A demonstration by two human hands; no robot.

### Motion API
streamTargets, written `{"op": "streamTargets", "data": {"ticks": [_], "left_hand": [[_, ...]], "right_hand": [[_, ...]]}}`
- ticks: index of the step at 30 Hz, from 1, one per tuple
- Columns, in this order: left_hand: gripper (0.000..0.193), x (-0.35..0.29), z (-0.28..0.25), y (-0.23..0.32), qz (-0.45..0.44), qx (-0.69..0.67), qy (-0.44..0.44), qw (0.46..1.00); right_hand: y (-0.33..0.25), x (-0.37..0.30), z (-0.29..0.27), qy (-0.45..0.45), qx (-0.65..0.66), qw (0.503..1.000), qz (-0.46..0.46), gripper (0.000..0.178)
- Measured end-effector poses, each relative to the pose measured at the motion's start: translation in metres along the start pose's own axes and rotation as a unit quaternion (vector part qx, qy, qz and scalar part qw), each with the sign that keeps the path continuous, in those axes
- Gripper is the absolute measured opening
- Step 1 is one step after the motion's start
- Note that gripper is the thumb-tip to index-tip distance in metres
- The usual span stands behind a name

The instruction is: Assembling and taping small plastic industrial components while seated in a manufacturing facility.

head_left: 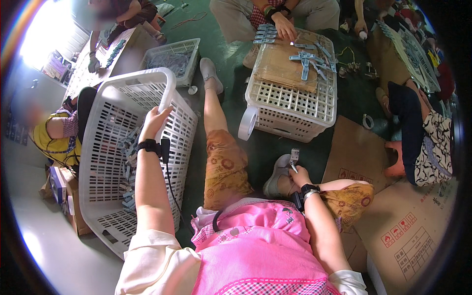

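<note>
My left hand (156, 122) is closed over the rim of a large white plastic basket (169, 78), which leans toward me on my left. Many grey-blue clips (129, 169) lie in a heap against its inner side. Above my bent leg, my right hand (300, 177) pinches a small grey piece (294, 156) with a thin stem and a flat, wide head. Its exact kind is too small to tell. Both my wrists wear black bands, and a cable hangs from the left one.
Ahead, an upturned white basket (290, 110) carries cardboard (275, 69) and blue clips (307, 61); a co-worker's hand (284, 27) rests there. A tape roll (248, 123) leans on its corner. Behind my basket stands a filled crate (172, 61). Flattened cardboard (408, 231) lies at right.
</note>
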State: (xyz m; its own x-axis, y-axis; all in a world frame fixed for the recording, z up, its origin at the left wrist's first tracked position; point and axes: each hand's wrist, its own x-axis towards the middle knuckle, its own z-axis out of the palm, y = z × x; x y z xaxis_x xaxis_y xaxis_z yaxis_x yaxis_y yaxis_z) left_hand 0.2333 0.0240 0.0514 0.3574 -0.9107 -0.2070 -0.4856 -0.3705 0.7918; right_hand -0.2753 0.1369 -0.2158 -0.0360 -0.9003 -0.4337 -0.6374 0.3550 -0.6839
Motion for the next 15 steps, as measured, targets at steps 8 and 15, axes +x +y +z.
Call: {"op": "streamTargets", "data": {"ticks": [8, 15], "left_hand": [[0.045, -0.0035, 0.0009, 0.0025, 0.001, -0.016, 0.005, 1.000], [0.045, 0.0007, 0.0013, 0.0020, -0.005, 0.009, 0.001, 1.000]], "right_hand": [[-0.0055, -0.0016, -0.0021, -0.021, 0.025, 0.999, 0.025, 0.033], [0.0017, 0.0006, 0.0024, 0.013, -0.024, 1.000, -0.014, 0.024]]}}
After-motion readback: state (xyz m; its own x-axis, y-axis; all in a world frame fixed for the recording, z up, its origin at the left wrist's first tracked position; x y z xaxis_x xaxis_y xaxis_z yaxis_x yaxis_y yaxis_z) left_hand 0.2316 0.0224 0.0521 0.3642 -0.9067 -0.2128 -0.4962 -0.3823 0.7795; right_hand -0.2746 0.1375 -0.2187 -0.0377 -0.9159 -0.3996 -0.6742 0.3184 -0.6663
